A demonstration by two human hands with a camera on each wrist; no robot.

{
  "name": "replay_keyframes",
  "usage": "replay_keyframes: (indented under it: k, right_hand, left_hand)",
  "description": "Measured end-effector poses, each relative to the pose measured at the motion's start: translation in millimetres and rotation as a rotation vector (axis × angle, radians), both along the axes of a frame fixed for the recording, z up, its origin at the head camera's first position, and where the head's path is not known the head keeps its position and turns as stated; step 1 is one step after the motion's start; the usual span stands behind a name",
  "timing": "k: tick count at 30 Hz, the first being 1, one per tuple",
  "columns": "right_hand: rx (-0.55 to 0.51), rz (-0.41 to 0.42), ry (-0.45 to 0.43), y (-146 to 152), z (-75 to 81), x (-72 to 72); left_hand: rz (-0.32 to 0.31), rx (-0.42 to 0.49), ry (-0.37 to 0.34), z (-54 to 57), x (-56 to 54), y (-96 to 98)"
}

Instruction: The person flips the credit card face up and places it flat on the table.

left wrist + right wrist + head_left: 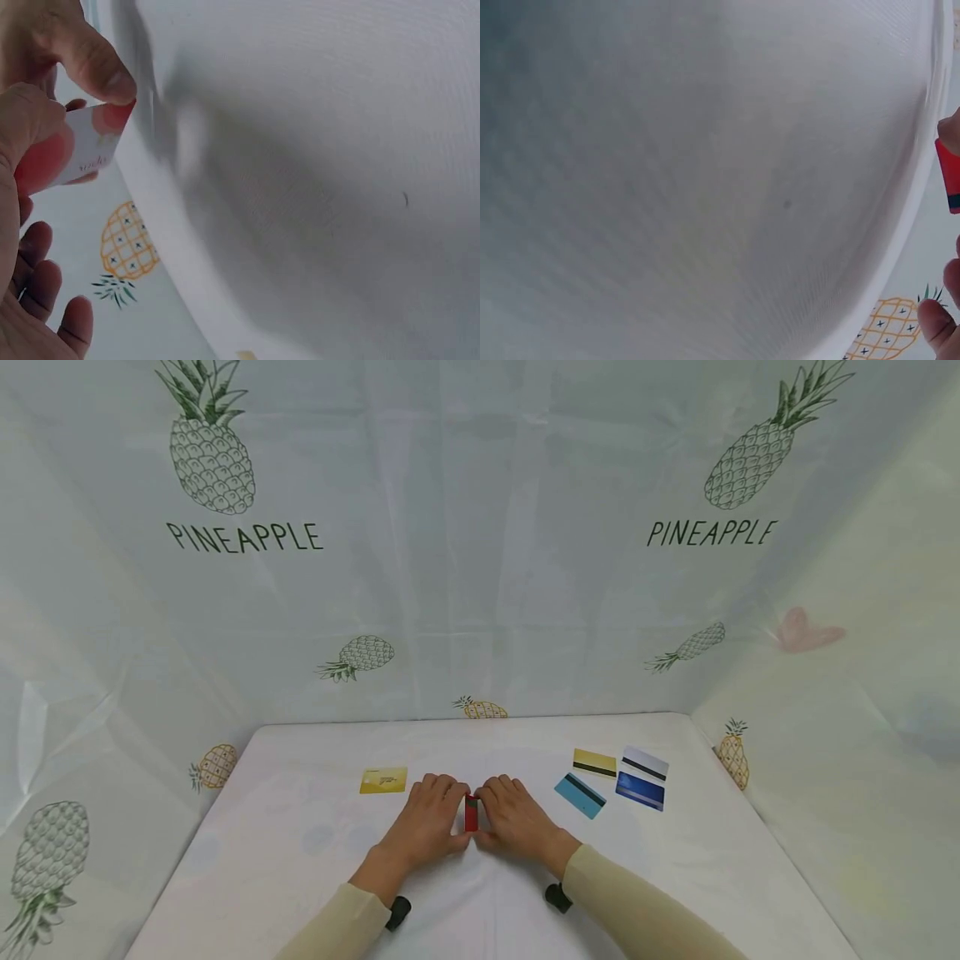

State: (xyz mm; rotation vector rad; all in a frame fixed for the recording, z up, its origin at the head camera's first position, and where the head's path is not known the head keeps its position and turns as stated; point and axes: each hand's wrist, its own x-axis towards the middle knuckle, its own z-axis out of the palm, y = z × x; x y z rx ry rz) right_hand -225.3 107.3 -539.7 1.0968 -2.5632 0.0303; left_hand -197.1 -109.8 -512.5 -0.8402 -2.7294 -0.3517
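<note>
Both hands hold a small red and white card (471, 816) upright between them near the middle of the white table. My left hand (427, 818) pinches its left side, and in the left wrist view the thumb lies across the card (94, 139), which has red rounded patches. From the other side my right hand (519, 818) grips the card, thumb at its edge. In the right wrist view only the red back of the card (949, 172) with a black stripe shows, beside part of the right hand (943, 322).
Left of the hands lies a gold card (383, 780). To the right are a yellow card (594, 759), a silver card (645, 762), a dark blue card (640, 792) and a light blue card (580, 796). A pineapple-print curtain (480, 577) surrounds the white table (262, 860).
</note>
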Motion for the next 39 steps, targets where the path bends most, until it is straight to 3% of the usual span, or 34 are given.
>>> replay_keyframes:
  k: [6,12,20,27,39]
  right_hand:
    - [-0.025,0.053,0.022,1,1.4,2.3]
    - [-0.061,0.085,0.018,1,2.2,4.0]
    - [-0.112,0.091,0.036,1,4.9,3.7]
    - [-0.115,0.044,0.022,5,7.1,2.7]
    - [-0.032,0.034,0.041,-3,13.2,5.8]
  left_hand:
    - [-0.044,0.005,0.005,1.1,1.1,2.7]
    - [-0.039,0.031,-0.02,-3.0,-1.5,1.4]
    - [0.048,0.051,-0.002,-9.2,-4.5,-1.4]
    - [0.128,-0.037,-0.022,-11.3,-3.9,-6.7]
    - [0.136,-0.078,-0.043,-11.5,-2.1,-10.6]
